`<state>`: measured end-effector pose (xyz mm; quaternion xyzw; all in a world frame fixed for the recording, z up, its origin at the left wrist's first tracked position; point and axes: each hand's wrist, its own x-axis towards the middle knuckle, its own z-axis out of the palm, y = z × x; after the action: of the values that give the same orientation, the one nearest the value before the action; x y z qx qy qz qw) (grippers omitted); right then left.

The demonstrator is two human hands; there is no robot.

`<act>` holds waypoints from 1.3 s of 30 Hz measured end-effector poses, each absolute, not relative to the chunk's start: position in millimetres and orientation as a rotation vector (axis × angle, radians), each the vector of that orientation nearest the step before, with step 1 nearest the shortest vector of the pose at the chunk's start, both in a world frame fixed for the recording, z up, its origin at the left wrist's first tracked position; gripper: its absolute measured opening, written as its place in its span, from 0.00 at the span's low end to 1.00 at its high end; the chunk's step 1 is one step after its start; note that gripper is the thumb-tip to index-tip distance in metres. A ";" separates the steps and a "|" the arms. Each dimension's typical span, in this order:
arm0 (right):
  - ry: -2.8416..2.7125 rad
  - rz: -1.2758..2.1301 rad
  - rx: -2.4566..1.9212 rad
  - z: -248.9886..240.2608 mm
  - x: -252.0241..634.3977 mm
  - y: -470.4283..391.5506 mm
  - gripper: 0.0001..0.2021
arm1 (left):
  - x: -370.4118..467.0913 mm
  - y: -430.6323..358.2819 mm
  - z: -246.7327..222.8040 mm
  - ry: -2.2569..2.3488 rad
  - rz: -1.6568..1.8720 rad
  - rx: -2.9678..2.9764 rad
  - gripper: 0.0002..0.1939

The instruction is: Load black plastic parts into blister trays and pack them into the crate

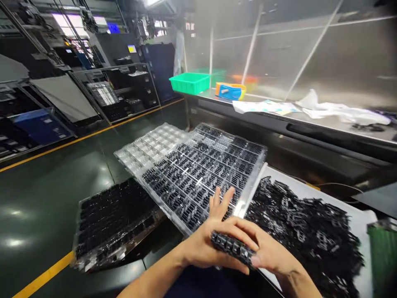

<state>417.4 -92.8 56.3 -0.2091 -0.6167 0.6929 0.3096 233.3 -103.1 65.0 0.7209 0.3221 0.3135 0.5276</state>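
A row of small black plastic parts (232, 245), stacked side by side, lies between my two hands. My left hand (207, 238) is closed around its left end, with a couple of fingers stretched up toward the tray. The fingers and thumb of my right hand (266, 248) grip the right end. Just beyond my hands lies a clear compartmented tray (251, 182), with many pockets filled with black parts and paler ones at its far left. To the right, a white bin (361, 219) holds a loose heap of black plastic parts (297, 223).
Lower left stands a stack of filled black trays (114, 215). A metal bench (341, 128) at the back bears a green bin (190, 84), a blue and orange tape dispenser (230, 91) and white sheets (269, 106). Green floor with yellow lines (93, 134) runs along the left.
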 end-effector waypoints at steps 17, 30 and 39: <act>-1.765 0.439 -1.603 19.4 226.0 219.6 0.19 | 28.1 179.1 44.3 1.640 0.641 2.030 0.35; -2.164 0.053 -1.746 -41.2 199.4 252.9 0.26 | 46.7 268.5 -1.5 1.290 0.233 2.552 0.29; -2.337 0.344 -1.804 -39.2 205.0 255.8 0.45 | 45.0 268.5 4.5 1.201 0.060 2.627 0.31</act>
<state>205.0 255.8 -39.2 -0.6047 -0.7835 0.1154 0.0846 45.0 268.5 4.5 0.9021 0.4123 0.0207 0.1258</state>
